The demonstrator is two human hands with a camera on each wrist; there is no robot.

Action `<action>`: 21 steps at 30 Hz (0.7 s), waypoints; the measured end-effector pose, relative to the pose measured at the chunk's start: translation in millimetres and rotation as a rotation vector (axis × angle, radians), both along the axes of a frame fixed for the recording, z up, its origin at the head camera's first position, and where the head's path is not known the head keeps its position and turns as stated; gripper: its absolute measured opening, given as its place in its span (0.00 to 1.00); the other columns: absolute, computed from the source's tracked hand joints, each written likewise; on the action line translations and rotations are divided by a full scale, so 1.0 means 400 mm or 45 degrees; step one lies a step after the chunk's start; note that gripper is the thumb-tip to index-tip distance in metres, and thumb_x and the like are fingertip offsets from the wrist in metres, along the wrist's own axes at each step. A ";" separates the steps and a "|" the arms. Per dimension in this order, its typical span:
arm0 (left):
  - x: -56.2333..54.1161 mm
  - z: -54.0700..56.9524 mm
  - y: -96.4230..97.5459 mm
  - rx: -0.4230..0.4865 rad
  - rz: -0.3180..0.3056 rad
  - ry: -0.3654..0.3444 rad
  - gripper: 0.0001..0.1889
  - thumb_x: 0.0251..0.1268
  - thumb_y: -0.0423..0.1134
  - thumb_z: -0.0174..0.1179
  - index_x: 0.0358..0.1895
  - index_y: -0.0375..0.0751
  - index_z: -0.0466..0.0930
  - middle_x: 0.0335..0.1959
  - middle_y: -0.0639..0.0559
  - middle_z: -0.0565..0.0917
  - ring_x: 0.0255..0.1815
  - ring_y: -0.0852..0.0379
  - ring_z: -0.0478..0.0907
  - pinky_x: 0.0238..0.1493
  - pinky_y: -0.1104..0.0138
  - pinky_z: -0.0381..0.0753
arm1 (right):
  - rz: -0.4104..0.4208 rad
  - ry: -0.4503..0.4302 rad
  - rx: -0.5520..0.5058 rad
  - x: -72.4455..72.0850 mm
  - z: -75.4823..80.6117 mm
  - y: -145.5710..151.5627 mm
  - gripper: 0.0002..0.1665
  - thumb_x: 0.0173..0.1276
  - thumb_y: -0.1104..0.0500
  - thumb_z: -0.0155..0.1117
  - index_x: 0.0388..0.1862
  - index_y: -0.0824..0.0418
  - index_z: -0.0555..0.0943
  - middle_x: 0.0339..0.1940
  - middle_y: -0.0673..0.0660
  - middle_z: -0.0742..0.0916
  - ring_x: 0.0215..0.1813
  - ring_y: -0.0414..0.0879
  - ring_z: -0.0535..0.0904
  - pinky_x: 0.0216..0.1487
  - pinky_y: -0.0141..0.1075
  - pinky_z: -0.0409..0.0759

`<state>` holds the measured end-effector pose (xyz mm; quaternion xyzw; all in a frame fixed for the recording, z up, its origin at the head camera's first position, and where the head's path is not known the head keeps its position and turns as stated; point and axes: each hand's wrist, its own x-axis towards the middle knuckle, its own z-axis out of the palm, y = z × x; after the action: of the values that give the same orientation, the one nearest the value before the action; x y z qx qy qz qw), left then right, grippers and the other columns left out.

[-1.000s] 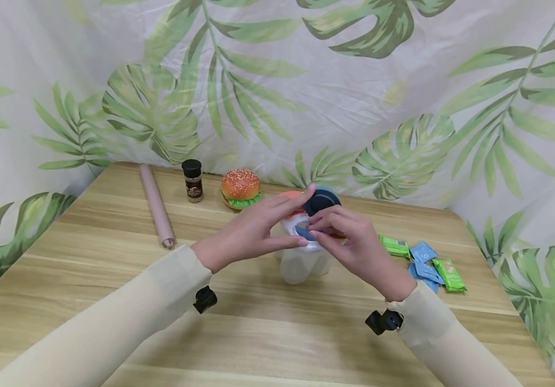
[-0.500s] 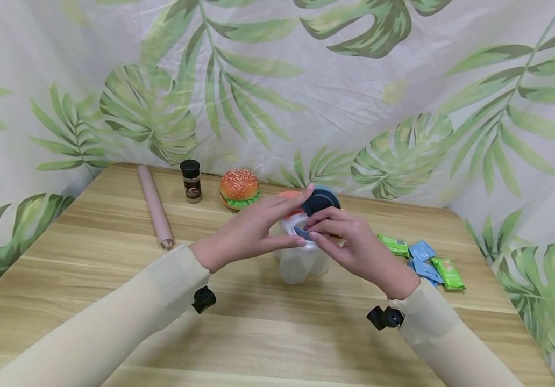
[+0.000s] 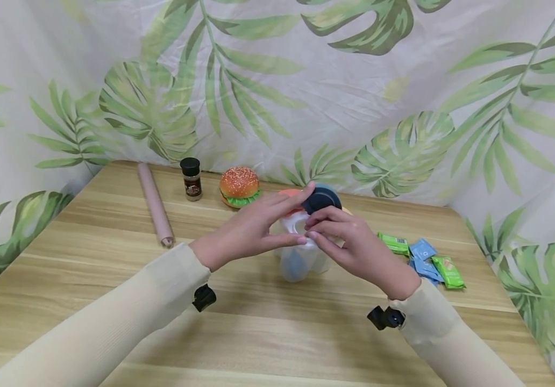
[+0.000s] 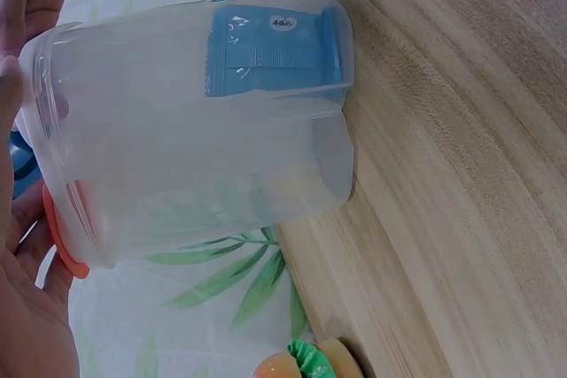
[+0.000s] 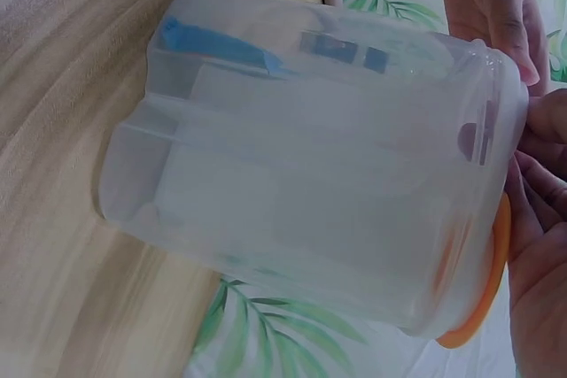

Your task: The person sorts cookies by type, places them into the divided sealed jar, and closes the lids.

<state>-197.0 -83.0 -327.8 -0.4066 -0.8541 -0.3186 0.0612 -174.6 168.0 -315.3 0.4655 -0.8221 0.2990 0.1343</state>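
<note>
A translucent plastic container (image 4: 177, 157) stands on the table with several flip lids at its top. Its dark blue lid (image 3: 322, 200) is raised above an opening. Inside, a blue sachet (image 4: 275, 50) lies at the bottom, seen through the wall; in the right wrist view the same sachet (image 5: 221, 44) shows edge-on. My left hand (image 3: 255, 228) rests at the container's top left, fingers extended, thumb near the opening, close to the orange lid (image 4: 60, 232). My right hand (image 3: 355, 244) is over the opening, fingers loosely bent, no sachet visible in them.
Right of the container lie green packets (image 3: 448, 272) and blue sachets (image 3: 427, 269) in a loose pile. Behind on the left are a toy hamburger (image 3: 239, 185), a black-capped spice jar (image 3: 191, 180) and a pink roll (image 3: 155, 207). A leaf-print cloth (image 3: 258, 80) hangs behind the table (image 3: 258, 338).
The blue sachet at the right fingertips has gone down through the opening and now lies at the container's bottom. Both hands have stayed nearly in place.
</note>
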 end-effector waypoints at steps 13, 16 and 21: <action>0.002 0.002 -0.001 0.012 0.001 -0.016 0.47 0.72 0.54 0.67 0.86 0.58 0.48 0.78 0.54 0.72 0.78 0.53 0.71 0.79 0.52 0.71 | -0.062 -0.130 -0.168 0.014 0.003 0.036 0.15 0.70 0.74 0.67 0.52 0.63 0.88 0.51 0.56 0.90 0.51 0.41 0.87 0.51 0.27 0.87; 0.003 0.004 0.000 0.007 0.008 -0.029 0.47 0.72 0.54 0.67 0.86 0.58 0.48 0.77 0.54 0.74 0.76 0.53 0.73 0.79 0.52 0.71 | -0.086 -0.131 -0.233 0.018 0.004 0.059 0.16 0.69 0.76 0.67 0.51 0.63 0.88 0.49 0.57 0.90 0.52 0.37 0.87 0.53 0.25 0.87; 0.002 0.003 0.002 -0.010 0.024 -0.042 0.48 0.72 0.55 0.67 0.86 0.59 0.48 0.77 0.54 0.74 0.77 0.53 0.71 0.80 0.51 0.70 | -0.173 -0.083 -0.284 0.016 -0.011 0.115 0.15 0.68 0.77 0.67 0.48 0.63 0.88 0.45 0.58 0.91 0.51 0.31 0.87 0.51 0.23 0.86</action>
<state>-196.2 -82.3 -326.5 -0.3934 -0.8600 -0.3212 0.0487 -168.3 214.1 -319.5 0.3810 -0.8173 0.3938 0.1785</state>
